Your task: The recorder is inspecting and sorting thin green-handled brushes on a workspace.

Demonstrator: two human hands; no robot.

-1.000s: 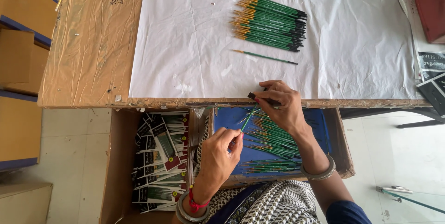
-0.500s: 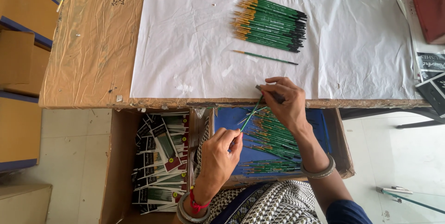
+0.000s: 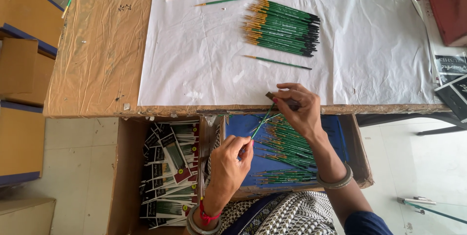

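Seen from above at the edge of a worktable (image 3: 97,69) wrapped in brown paper, with a crinkled white sheet (image 3: 204,60) spread over most of it. Left hand (image 3: 231,164), marked by a red thread bracelet at the wrist, pinched shut on the lower end of a thin green-handled paintbrush (image 3: 262,121). Right hand (image 3: 297,108), wearing a silver bangle, closed with fingertips together on the upper end of the same brush; a small dark stub also visible in that hand, its nature unclear. Long axis of the brush slanted — low at the left hand, rising up and to the right toward the right hand, just below the table edge. Both hands touching it, one at each end, so neither nearer than the other.

Directly beneath the hands, an open cardboard box with a blue lining (image 3: 335,133) holding loose green brushes (image 3: 287,147), mostly fanned crosswise. To the left, a second cardboard box of dark printed card packets (image 3: 168,167), stacked untidily. On the white sheet, well apart from the hands, a neat bundle of green brushes with gold ferrules and black ends (image 3: 282,27), and a single green brush (image 3: 278,62) lying between bundle and table edge — roughly level, tip pointing left.
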